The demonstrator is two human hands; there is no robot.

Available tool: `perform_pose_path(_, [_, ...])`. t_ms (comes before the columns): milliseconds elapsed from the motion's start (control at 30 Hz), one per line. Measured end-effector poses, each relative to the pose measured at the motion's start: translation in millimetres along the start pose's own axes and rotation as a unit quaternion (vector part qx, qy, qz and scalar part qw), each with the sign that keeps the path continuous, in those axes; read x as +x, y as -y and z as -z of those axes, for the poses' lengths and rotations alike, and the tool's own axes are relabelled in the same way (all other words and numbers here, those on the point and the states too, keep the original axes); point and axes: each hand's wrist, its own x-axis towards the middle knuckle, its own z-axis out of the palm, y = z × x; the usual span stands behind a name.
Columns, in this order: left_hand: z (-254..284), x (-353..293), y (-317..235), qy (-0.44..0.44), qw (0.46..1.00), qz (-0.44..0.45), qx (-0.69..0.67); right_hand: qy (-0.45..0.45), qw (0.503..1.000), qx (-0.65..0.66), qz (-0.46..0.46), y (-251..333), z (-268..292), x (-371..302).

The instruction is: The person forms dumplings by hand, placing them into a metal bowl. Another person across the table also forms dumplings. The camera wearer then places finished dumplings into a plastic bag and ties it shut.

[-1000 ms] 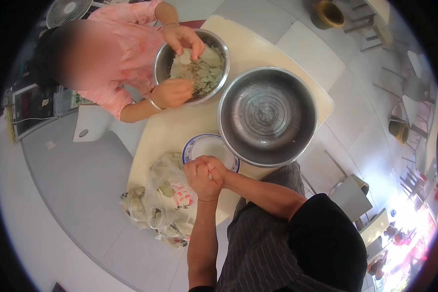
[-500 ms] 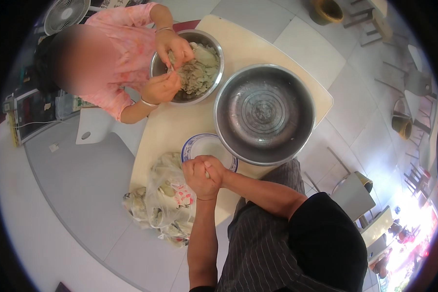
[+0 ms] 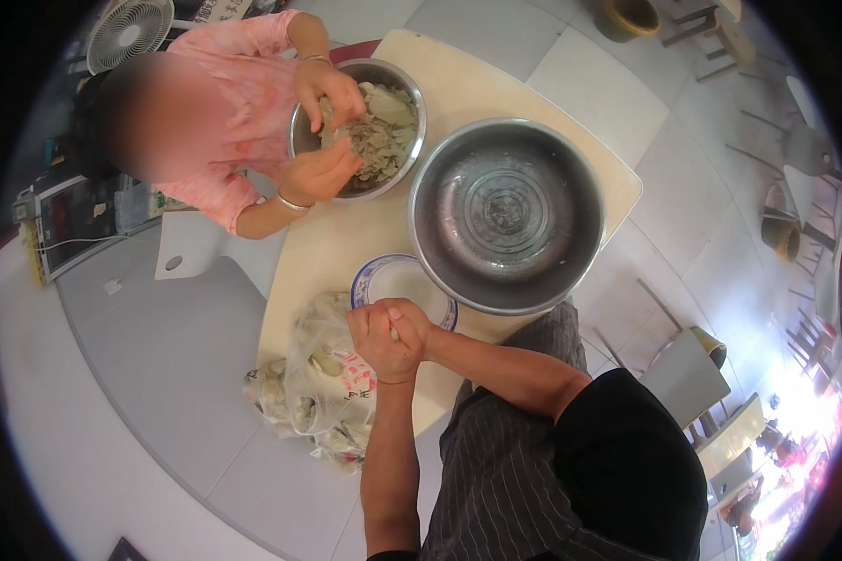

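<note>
Pressed together, my left hand [image 3: 380, 349] and my right hand [image 3: 412, 323] are closed tightly around each other above the near rim of a white plate [image 3: 404, 280] with a blue patterned border. A small pale bit shows between the fingers, but what they squeeze is hidden. Just left of my hands lies a clear plastic bag [image 3: 320, 360] with red print and greenish-grey pieces inside. To the right of the plate stands a wide metal basin [image 3: 510, 210] with a wet-looking bottom.
Across the pale table [image 3: 449, 89], a person in a pink top works with both hands over a metal bowl [image 3: 421, 140] of torn greenish-grey pieces. A grey chair [image 3: 688, 374] and other chairs stand on the tiled floor at right.
The other person's hands have moved apart over the bowl, and the lower one has opened out. My own hands stay clasped in nearly the same place.
</note>
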Motion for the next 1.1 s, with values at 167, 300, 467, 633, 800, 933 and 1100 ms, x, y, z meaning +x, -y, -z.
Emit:
perform_pose_path(167, [3.0,-0.2,-4.0,0.002,1.0,0.012,-0.001,-0.012,0.996,0.077,-0.035,-22.6,-0.8,-2.1])
perform_pose_path(300, [3.7,-0.2,-4.0,0.0,1.0,0.006,0.002,-0.012,0.934,0.329,-0.14,-43.9,1.4,-0.8])
perform_pose_path(467, [5.2,-0.1,-4.7,-0.008,1.0,-0.009,0.001,-0.012,0.995,0.088,-0.044,-30.7,-2.9,-0.1])
perform_pose_path(633, [7.3,-1.6,-6.8,-0.008,1.0,0.007,0.003,-0.011,0.981,0.174,-0.087,-35.4,-3.3,-1.6])
perform_pose_path(800, [6.9,-11.8,0.1,0.019,1.0,0.021,0.005,-0.066,0.927,0.311,-0.198,-29.9,-7.8,-11.9])
perform_pose_path(933, [-1.9,-8.9,3.6,0.003,0.992,0.038,-0.121,-0.133,0.886,0.363,-0.255,-10.0,6.0,1.2])
perform_pose_path(1100, [-7.0,41.1,-60.0,-0.009,0.938,0.044,-0.343,-0.26,0.945,0.125,-0.156,99.3,56.6,-1.8])
